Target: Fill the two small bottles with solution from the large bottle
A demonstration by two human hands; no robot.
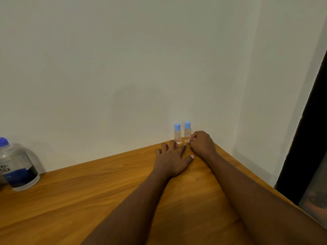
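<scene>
While both hands (pixel 172 160) reach, large bottle (pixel 16 165) stands well apart.

A wooden table (pixel 88 200) carries two small bottles (pixel 177 133) near its far corner and a large bottle (pixel 17 167) at left.

Two bare forearms enter the view from 5 and 6 o'clock and end in the left hand (pixel 170 160) and the right hand (pixel 202 143). No sleeves, gloves, watch, rings or bracelets are visible on either arm from the lower frame edge to the fingertips. Forearms are slender and taper toward the wrists. Fingernails are short and pale; one is clearly visible on the left thumb at 3 o'clock of that hand. No markings, tattoos or bandages are discernible.
</scene>
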